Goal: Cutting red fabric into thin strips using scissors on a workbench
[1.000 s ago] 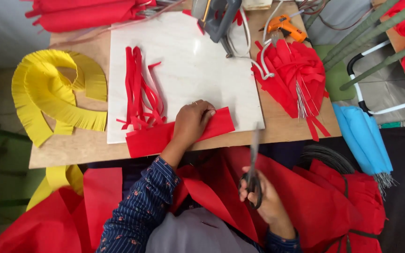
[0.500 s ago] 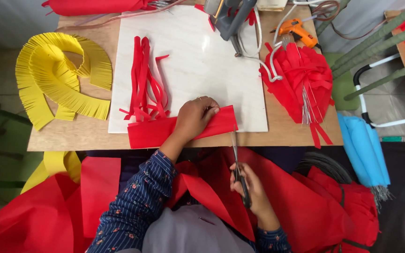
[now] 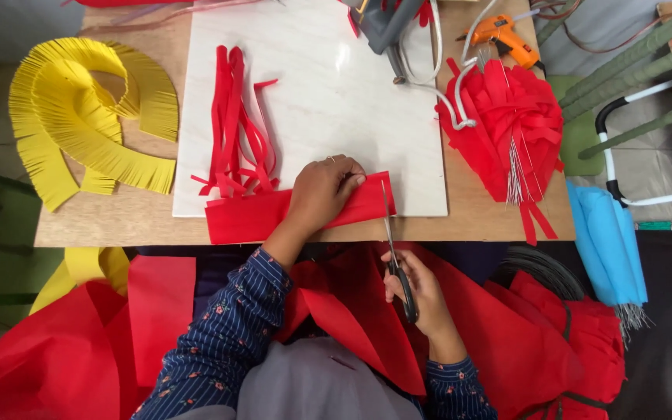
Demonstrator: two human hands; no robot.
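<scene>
**Head view: scissors meeting a folded red strip at the desk edge**

Head camera is looking down on a wooden desk [image 3: 118,225] carrying a white board [image 3: 328,101]. The left hand [image 3: 322,190] is lying flat, fingers spread, pressing a folded red strip [image 3: 246,218] onto the near edge of the board. The right hand [image 3: 418,292] is gripping the handles of a pair of scissors [image 3: 393,249], whose blades are pointing away from the person and touching the right end of the strip; whether the blades are parted is hard to make out.

Cut red ribbons [image 3: 235,124] are lying just behind the strip. Yellow fringed paper [image 3: 79,124] is curling at the left end of the desk, a red pompom [image 3: 507,124] is sitting at the right, and an orange glue gun [image 3: 507,39] is lying behind it. Red sheets [image 3: 530,342] are covering the lap, hiding the legs. The top edge is cutting off a grey tool [image 3: 383,23].
</scene>
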